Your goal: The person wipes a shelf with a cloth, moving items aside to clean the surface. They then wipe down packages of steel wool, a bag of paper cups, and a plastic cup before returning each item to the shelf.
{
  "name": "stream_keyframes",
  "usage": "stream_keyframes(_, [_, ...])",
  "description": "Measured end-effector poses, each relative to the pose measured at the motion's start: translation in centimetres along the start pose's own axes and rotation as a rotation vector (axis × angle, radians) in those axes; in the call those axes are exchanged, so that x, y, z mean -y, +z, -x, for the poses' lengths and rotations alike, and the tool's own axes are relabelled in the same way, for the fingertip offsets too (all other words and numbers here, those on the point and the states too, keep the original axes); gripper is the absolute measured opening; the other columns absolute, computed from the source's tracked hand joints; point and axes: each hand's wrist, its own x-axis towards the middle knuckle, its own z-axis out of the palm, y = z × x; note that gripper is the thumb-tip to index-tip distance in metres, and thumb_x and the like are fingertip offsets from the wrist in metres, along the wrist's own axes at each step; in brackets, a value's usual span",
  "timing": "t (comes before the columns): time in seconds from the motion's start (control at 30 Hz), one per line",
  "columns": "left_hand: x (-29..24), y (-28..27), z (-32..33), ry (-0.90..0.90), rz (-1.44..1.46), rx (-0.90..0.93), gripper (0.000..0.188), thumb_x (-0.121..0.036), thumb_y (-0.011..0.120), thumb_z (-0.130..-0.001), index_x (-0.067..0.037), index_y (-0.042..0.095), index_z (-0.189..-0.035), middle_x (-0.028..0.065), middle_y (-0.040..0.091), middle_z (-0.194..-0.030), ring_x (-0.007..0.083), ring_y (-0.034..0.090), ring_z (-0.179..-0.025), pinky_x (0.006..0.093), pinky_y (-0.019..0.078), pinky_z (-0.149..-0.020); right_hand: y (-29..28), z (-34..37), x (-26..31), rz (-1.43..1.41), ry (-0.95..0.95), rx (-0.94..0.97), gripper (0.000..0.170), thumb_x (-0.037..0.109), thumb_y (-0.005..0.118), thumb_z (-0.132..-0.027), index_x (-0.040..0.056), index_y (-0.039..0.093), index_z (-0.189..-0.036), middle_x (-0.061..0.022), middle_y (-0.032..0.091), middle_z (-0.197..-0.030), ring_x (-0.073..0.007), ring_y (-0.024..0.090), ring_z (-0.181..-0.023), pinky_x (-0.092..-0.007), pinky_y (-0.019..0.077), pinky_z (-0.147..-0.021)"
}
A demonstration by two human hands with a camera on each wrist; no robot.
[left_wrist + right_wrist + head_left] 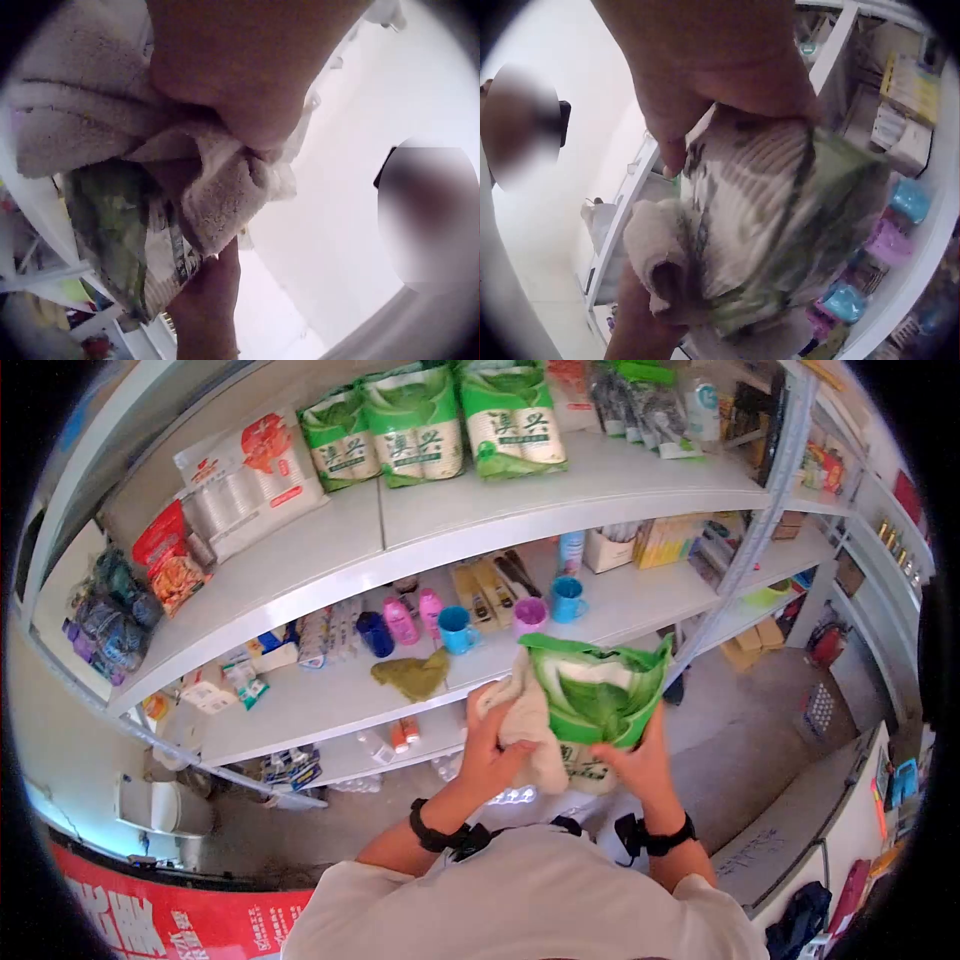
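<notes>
My left hand (pixel 488 748) grips a bunched beige towel (pixel 535 730), thumb over its front, and holds it against the side of a green and white pack of paper rolls (pixel 600 690). On the pack's other side, my right hand (pixel 645 765) grips it with the thumb across the printed front. The pack is tilted, its green top towards the shelves. In the left wrist view, folds of the towel (pixel 225 202) overlap the pack (pixel 112 225). The right wrist view shows the pack's ribbed white side (pixel 757 172) beneath my right hand.
Similar green packs (pixel 412 435) stand on the upper shelf (pixel 430 520). Below are blue cups (pixel 458 630), a purple cup (pixel 530 617), pink bottles (pixel 400 622) and an olive cloth (pixel 412 676). A metal shelf post (pixel 745 560) rises to the right of the pack.
</notes>
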Motion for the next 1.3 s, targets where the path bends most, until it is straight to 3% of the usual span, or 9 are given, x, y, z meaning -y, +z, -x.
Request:
stream_keyframes(0.13, [-0.2, 2.2, 0.1, -0.472, 0.621, -0.031, 0.055, -0.013, 0.067, -0.084, 0.002, 0.044, -0.132, 0.0146, 0.042, -0.130, 0.0239, 0.044, -0.122, 0.0347, 0.0377, -0.102, -2.0, 2.9, 1.5, -0.111, -0.055, 0.145, 0.110, 0.019, 0.090, -0.064, 0.0017, 0.017, -0.145, -0.0146, 0.044, -0.134, -0.0241, 0.045, -0.122, -0.0386, 0.0388, -0.102])
stream_keyframes(0.23, [-1.2, 4.6, 1.0, -0.504, 0.644, -0.051, 0.054, -0.014, 0.067, -0.084, 0.003, 0.046, -0.131, 0.0153, 0.041, -0.132, 0.0253, 0.044, -0.123, 0.0355, 0.0395, -0.101, -3.2, 3.8, 1.2, -0.022, -0.137, 0.102, 0.111, 0.017, 0.088, -0.065, 0.0007, 0.014, -0.146, -0.0156, 0.041, -0.135, -0.0248, 0.044, -0.123, -0.0392, 0.0377, -0.103])
stream_keyframes(0.4, [-4.6, 7.7, 4.8, -0.043, -0.108, 0.111, 0.059, -0.018, 0.076, -0.074, -0.003, 0.054, -0.128, 0.0221, 0.039, -0.131, 0.0379, 0.043, -0.121, 0.0398, 0.0409, -0.099, -4.8, 2.9, 1.7, 0.094, -0.232, -0.101, 0.106, 0.016, 0.087, -0.066, 0.0000, 0.018, -0.145, -0.0166, 0.039, -0.134, -0.0257, 0.045, -0.120, -0.0396, 0.0385, -0.100])
stream_keyframes(0.5, [-6.3, 8.4, 5.6, -0.274, 0.074, 0.051, 0.059, -0.017, 0.077, -0.073, -0.002, 0.056, -0.126, 0.0219, 0.038, -0.132, 0.0379, 0.043, -0.121, 0.0414, 0.0399, -0.100, -4.9, 2.5, 1.2, 0.177, -0.334, -0.054, 0.102, 0.017, 0.088, -0.063, -0.0003, 0.025, -0.142, -0.0181, 0.043, -0.128, -0.0282, 0.047, -0.118, -0.0404, 0.0394, -0.099])
stream_keyframes(0.7, [-8.2, 4.0, 5.0, -0.230, -0.031, -0.477, 0.053, -0.020, 0.066, -0.083, 0.004, 0.051, -0.128, 0.0216, 0.042, -0.132, 0.0364, 0.039, -0.125, 0.0449, 0.0272, -0.108, -1.4, 4.3, -0.5, 0.014, -0.280, 0.326, 0.096, 0.019, 0.087, -0.063, -0.0006, 0.031, -0.138, -0.0213, 0.047, -0.126, -0.0338, 0.051, -0.115, -0.0436, 0.0407, -0.098])
stream_keyframes(0.83, [-8.3, 1.5, 6.0, -0.119, -0.219, -0.427, 0.051, -0.023, 0.063, -0.086, 0.002, 0.050, -0.128, 0.0205, 0.045, -0.131, 0.0360, 0.036, -0.126, 0.0470, 0.0242, -0.109, 0.3, 4.9, 1.4, -0.039, -0.445, 0.295, 0.089, 0.017, 0.086, -0.063, -0.0025, 0.035, -0.134, -0.0216, 0.047, -0.125, -0.0340, 0.051, -0.114, -0.0417, 0.0415, -0.097])
stream_keyframes(0.93, [-4.8, 2.0, 9.6, -0.440, 0.237, -0.324, 0.044, -0.016, 0.061, -0.090, 0.001, 0.049, -0.128, 0.0147, 0.047, -0.127, 0.0244, 0.042, -0.121, 0.0371, 0.0326, -0.104, 1.2, 5.1, 3.1, -0.063, -0.510, 0.186, 0.087, 0.017, 0.087, -0.063, -0.0038, 0.038, -0.131, -0.0195, 0.047, -0.123, -0.0314, 0.051, -0.113, -0.0398, 0.0426, -0.095])
stream_keyframes(1.13, [-3.6, 0.2, 9.8, -0.551, 0.568, -0.360, 0.050, -0.022, 0.060, -0.093, 0.000, 0.042, -0.135, 0.0096, 0.052, -0.124, 0.0193, 0.051, -0.113, 0.0346, 0.0387, -0.099, 3.3, 5.5, 6.1, 0.218, -0.609, 0.221, 0.088, 0.018, 0.089, -0.059, -0.0005, 0.041, -0.131, -0.0200, 0.046, -0.127, -0.0320, 0.050, -0.115, -0.0412, 0.0425, -0.094])
stream_keyframes(1.3, [-4.5, -5.8, 9.1, -0.227, 0.125, -0.424, 0.047, -0.024, 0.059, -0.089, 0.002, 0.049, -0.127, 0.0164, 0.049, -0.127, 0.0267, 0.047, -0.116, 0.0395, 0.0358, -0.101, 10.0, 6.3, 6.7, 0.221, -0.796, 0.153, 0.079, 0.017, 0.087, -0.060, 0.0025, 0.047, -0.127, -0.0160, 0.053, -0.123, -0.0301, 0.055, -0.108, -0.0404, 0.0432, -0.090])
